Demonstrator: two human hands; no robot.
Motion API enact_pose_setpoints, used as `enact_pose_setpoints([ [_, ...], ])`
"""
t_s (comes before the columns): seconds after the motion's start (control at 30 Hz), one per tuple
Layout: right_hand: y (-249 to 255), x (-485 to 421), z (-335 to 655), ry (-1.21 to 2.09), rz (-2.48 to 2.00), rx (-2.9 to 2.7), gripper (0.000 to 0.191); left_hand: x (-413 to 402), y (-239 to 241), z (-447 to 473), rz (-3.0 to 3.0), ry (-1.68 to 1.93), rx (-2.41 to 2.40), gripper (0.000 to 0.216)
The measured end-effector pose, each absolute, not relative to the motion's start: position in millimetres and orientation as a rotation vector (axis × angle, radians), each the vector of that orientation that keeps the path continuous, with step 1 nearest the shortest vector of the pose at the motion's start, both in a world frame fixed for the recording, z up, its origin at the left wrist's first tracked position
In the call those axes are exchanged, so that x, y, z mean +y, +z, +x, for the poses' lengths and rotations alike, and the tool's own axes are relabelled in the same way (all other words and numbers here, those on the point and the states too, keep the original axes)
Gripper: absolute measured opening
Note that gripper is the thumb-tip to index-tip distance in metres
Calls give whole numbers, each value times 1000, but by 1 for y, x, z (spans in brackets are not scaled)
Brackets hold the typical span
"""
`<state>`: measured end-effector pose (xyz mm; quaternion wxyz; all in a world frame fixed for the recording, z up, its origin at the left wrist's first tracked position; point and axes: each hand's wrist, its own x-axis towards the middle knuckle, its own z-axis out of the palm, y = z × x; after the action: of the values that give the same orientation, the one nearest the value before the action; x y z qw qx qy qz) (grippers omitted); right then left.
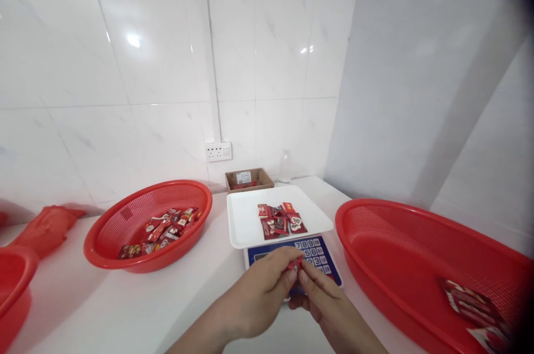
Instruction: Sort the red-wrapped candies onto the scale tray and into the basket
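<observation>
My left hand (261, 287) and my right hand (323, 298) meet just in front of the scale's blue keypad (317, 256). Both pinch one small red candy wrapper (295, 266) between their fingertips. Behind them the scale's white tray (244, 220) carries several red wrapped candies (280, 220). To the left stands a round red basket (104, 242) with a heap of red candies (161, 231). On the right, a large red basket (392, 265) holds a few wrapped packets (471, 301) near its front corner.
A small cardboard box (249, 178) sits against the tiled wall behind the scale, below a white socket (218, 151). A red bag (45, 229) lies at far left, with another red basket's rim (12, 276) at the left edge. A white panel rises at right.
</observation>
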<state>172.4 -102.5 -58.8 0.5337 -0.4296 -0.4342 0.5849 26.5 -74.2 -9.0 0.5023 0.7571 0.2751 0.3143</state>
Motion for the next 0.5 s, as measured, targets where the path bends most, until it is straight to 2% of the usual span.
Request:
enact_pose_setpoints([
  [0.13,-69,-102,176,1424,-1028,-939,50,-68,-19,28,2030,629,676,44],
  [0.27,-81,-101,179,1308,-1139,-894,54,-65,-28,30,2052,580,749,52],
  [0.4,-98,-97,181,1241,-1101,-908,54,-61,-24,28,1926,666,857,51],
  [0.5,-113,-98,181,1351,-1055,-1060,52,-52,-13,24,1805,803,884,48],
])
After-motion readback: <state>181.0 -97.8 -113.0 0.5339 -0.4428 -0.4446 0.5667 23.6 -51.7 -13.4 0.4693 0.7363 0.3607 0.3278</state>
